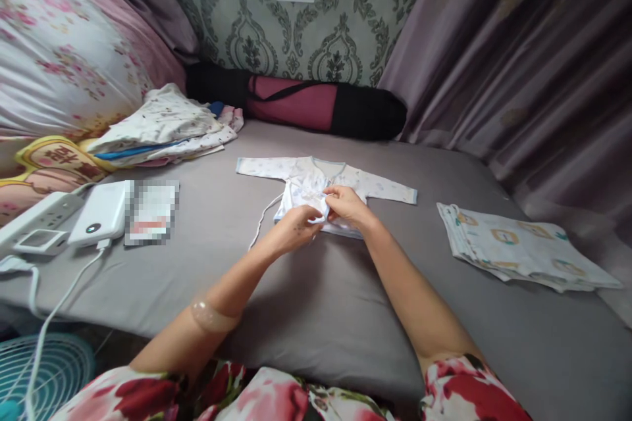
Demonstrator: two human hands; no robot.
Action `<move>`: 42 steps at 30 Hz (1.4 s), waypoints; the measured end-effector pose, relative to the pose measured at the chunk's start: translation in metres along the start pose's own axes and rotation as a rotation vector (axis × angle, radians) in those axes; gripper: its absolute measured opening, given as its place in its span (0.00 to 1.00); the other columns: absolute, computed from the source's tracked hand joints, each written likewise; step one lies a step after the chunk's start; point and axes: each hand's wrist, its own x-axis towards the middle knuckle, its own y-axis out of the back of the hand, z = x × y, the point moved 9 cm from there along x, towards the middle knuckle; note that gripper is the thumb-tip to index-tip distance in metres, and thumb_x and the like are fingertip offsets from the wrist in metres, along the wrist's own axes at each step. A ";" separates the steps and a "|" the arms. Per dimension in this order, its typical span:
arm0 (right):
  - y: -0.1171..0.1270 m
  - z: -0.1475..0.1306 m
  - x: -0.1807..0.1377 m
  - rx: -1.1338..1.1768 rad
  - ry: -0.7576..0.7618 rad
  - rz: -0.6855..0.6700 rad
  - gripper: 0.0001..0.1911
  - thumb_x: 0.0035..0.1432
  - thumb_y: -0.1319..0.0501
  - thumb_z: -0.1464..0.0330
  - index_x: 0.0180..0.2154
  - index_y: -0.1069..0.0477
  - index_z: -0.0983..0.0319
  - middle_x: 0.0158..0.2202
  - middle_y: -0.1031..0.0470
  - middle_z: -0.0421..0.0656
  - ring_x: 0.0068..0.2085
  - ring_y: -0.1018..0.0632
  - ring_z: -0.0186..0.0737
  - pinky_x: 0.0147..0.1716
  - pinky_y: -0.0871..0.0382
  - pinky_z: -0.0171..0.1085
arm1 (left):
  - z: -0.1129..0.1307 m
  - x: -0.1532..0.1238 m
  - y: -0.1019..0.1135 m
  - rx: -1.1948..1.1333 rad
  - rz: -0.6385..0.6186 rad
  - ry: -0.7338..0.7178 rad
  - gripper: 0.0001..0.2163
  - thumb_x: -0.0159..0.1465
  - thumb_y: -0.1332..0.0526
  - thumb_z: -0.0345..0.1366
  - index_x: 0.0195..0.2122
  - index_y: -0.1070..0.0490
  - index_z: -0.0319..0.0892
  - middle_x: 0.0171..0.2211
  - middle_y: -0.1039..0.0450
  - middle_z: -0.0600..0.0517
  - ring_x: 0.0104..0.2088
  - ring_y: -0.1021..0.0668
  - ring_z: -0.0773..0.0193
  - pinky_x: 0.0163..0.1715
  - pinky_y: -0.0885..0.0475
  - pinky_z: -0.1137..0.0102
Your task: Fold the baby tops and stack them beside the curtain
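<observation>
A small white baby shirt point(309, 179) with pale blue trim lies spread on the grey bed sheet, its long sleeves stretched out to both sides. My left hand point(295, 229) pinches the shirt's front flap near the lower edge. Close beside it, my right hand point(349, 206) also has its fingers closed on the cloth of the front. Part of the lower shirt is hidden behind my hands. A thin white tie string point(264, 216) trails from the shirt's left side onto the sheet.
At the right lies a folded printed cloth point(518, 243). On the left are a power strip point(42, 220), a white power bank point(101, 214) with a cable, and a pile of clothes point(162, 122). A long black and maroon bag point(296, 104) lies along the wall.
</observation>
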 end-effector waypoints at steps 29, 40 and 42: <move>-0.001 -0.016 0.084 -0.976 0.245 0.413 0.16 0.66 0.51 0.73 0.52 0.33 0.64 0.53 0.33 0.54 0.54 0.34 0.50 0.50 0.37 0.42 | -0.058 -0.038 0.049 0.689 0.169 0.260 0.18 0.66 0.52 0.30 0.57 0.42 0.43 0.39 0.28 0.46 0.39 0.24 0.56 0.33 0.33 0.67; 0.011 -0.014 0.100 -0.883 0.221 0.302 0.20 0.58 0.48 0.77 0.51 0.30 0.64 0.52 0.30 0.53 0.53 0.30 0.49 0.49 0.35 0.39 | -0.044 -0.045 0.045 0.731 0.046 -0.196 0.11 0.62 0.49 0.24 0.39 0.29 0.41 0.43 0.27 0.45 0.45 0.29 0.54 0.44 0.32 0.62; 0.018 -0.010 0.112 -0.735 0.182 0.237 0.16 0.56 0.44 0.75 0.45 0.25 0.63 0.45 0.25 0.48 0.47 0.25 0.45 0.43 0.33 0.34 | -0.044 -0.040 0.051 0.695 0.043 -0.184 0.11 0.62 0.48 0.26 0.40 0.29 0.42 0.41 0.26 0.47 0.44 0.29 0.54 0.42 0.33 0.62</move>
